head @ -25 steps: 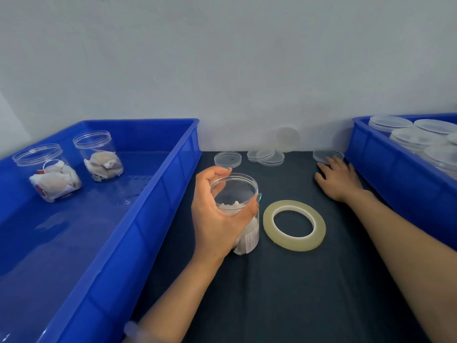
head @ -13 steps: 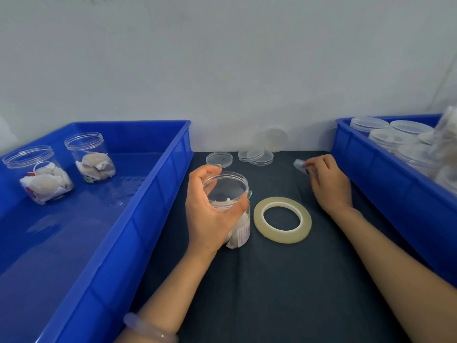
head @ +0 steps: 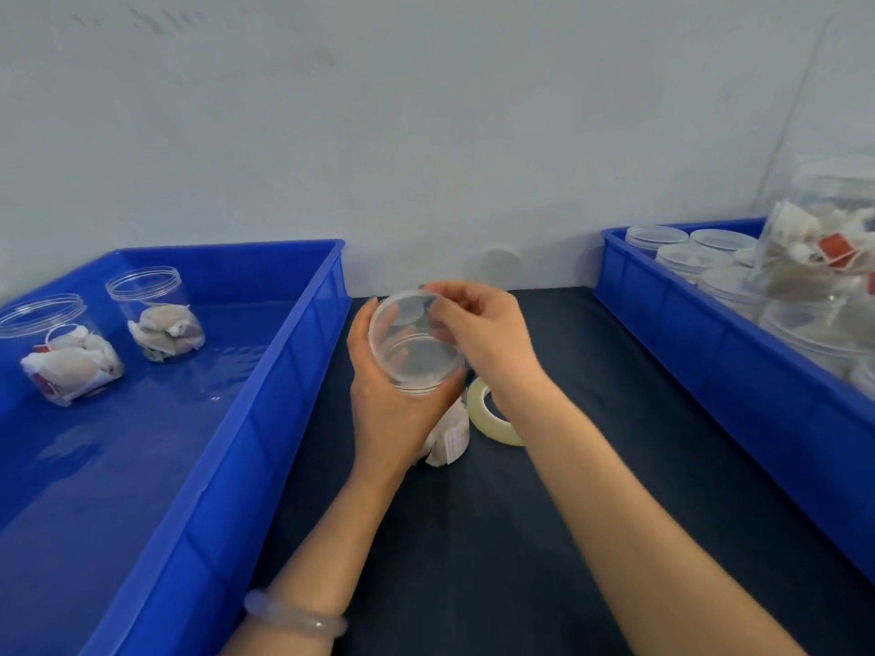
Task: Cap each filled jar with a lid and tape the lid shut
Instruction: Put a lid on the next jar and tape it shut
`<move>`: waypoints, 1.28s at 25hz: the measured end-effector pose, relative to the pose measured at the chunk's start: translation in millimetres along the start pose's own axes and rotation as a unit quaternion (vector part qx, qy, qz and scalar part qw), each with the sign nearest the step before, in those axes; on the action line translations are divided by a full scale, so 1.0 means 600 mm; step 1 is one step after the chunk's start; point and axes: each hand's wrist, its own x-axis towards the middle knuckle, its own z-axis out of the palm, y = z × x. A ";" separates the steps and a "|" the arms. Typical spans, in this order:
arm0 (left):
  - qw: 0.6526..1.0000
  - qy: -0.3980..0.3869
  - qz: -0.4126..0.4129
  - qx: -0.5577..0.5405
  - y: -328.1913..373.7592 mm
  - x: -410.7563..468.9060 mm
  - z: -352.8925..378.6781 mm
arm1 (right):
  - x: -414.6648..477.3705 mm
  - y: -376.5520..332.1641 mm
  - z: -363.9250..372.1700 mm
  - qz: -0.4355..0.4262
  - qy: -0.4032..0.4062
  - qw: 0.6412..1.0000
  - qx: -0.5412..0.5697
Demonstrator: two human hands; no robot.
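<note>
Got the left hand (head: 388, 404) curled snug round the side of the filled jar (head: 450, 437), keeping it upright on the dark surface (head: 592, 442) between the two blue bins. Pinching the clear lid (head: 414, 343) at its far edge with the right hand (head: 487, 338), thumb and fingertips bent, holding it tilted right over the jar mouth. Can't tell whether it's seated. Seeing teabags down in the bottom of the jar. Spotting the tape roll (head: 497, 433) flat just beside the jar, partly hidden behind the right wrist. Over in the left bin (head: 303, 352), two open jars (head: 156, 319) with teabags. In the right bin (head: 710, 343), a bunch of lidded jars (head: 686, 258).
</note>
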 end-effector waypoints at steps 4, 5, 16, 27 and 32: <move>0.999 -0.008 0.035 0.017 -0.006 -0.001 -0.003 | -0.013 0.035 -0.002 -0.124 0.045 0.959 -0.250; 0.999 -0.010 0.042 0.026 -0.006 -0.001 -0.004 | -0.012 0.042 -0.009 -0.087 -0.011 0.977 -0.194; 0.999 -0.008 0.030 0.011 -0.008 -0.003 -0.008 | -0.002 0.102 -0.063 0.010 -0.367 0.930 -0.027; 0.999 -0.037 0.003 0.011 0.010 0.003 -0.027 | -0.016 0.142 -0.048 -0.017 -0.276 0.953 -0.125; 0.994 0.021 0.032 0.105 0.006 -0.008 -0.006 | -0.045 0.156 -0.024 -0.049 -0.154 0.966 -0.200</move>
